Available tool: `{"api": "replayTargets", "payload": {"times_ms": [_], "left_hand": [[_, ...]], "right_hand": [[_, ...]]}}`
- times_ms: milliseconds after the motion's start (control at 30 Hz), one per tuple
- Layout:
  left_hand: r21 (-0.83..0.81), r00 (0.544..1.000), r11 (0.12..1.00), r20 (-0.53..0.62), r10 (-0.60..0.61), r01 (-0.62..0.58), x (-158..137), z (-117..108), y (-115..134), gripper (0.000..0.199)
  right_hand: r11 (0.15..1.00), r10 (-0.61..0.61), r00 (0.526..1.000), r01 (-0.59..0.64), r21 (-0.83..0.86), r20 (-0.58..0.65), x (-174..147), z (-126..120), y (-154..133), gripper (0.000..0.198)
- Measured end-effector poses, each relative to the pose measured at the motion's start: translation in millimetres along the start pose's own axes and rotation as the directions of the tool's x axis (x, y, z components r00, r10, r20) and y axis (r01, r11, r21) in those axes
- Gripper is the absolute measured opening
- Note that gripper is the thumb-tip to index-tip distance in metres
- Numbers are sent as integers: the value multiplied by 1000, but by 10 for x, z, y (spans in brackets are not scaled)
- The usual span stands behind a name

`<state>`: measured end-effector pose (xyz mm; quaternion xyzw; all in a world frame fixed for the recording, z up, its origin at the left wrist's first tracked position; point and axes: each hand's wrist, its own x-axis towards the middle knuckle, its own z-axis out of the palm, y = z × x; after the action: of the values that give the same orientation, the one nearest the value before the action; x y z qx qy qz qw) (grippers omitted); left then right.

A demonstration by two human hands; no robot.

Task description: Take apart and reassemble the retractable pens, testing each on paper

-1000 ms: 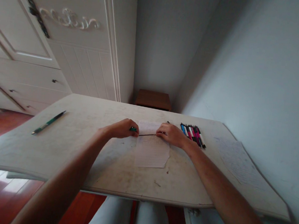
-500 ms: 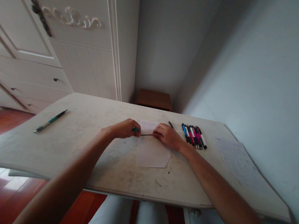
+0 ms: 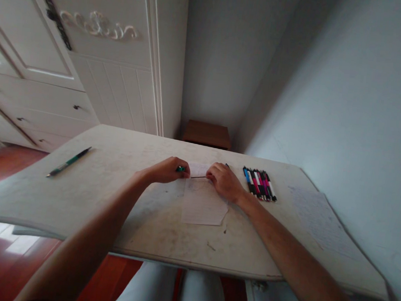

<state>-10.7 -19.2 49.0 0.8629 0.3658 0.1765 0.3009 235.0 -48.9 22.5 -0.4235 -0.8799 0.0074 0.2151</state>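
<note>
My left hand [image 3: 175, 170] is closed round a green pen part [image 3: 180, 169], which pokes out by the fingers. Between both hands stretches a thin dark pen refill [image 3: 198, 177], pinched at its right end by my right hand [image 3: 222, 178]. Its left end goes to my left fingertips, where the grip is partly hidden. Below the hands lies a sheet of lined paper [image 3: 204, 207] with some faint writing near its top. Just beyond my right hand, the tip of a dark pen [image 3: 227, 165] shows; the hand covers the rest.
Several coloured pens [image 3: 259, 183] lie side by side right of my right hand. A green pen [image 3: 69, 161] rests at the table's left. Another written sheet [image 3: 321, 219] lies along the right edge of the white table [image 3: 164, 237]. A white cabinet and a wall stand close by.
Both hands have shifted slightly away from me along the paper, with the refill still between them. More writing on the sheet shows beneath it. My right hand now covers more of the dark pen.
</note>
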Motion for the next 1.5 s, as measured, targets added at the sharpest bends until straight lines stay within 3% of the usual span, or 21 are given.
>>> {"api": "replayTargets", "payload": {"times_ms": [133, 400, 800, 1500], "left_hand": [[-35, 979, 999, -202, -18, 11, 28, -30, -17, 16], [-103, 939, 992, -329, -102, 72, 84, 29, -66, 15], [-69, 954, 996, -293, -66, 48, 111, 104, -22, 19], [-42, 965, 999, -261, -14, 3, 88, 114, 49, 20]], "right_hand": [[998, 56, 995, -58, -30, -81, -20, -88, 154, 8], [990, 136, 974, -142, -20, -183, -43, -154, 266, 13], [977, 181, 967, -198, -78, -178, -38, -134, 209, 11], [984, 138, 976, -155, -89, -168, -42, -112, 200, 11]]}}
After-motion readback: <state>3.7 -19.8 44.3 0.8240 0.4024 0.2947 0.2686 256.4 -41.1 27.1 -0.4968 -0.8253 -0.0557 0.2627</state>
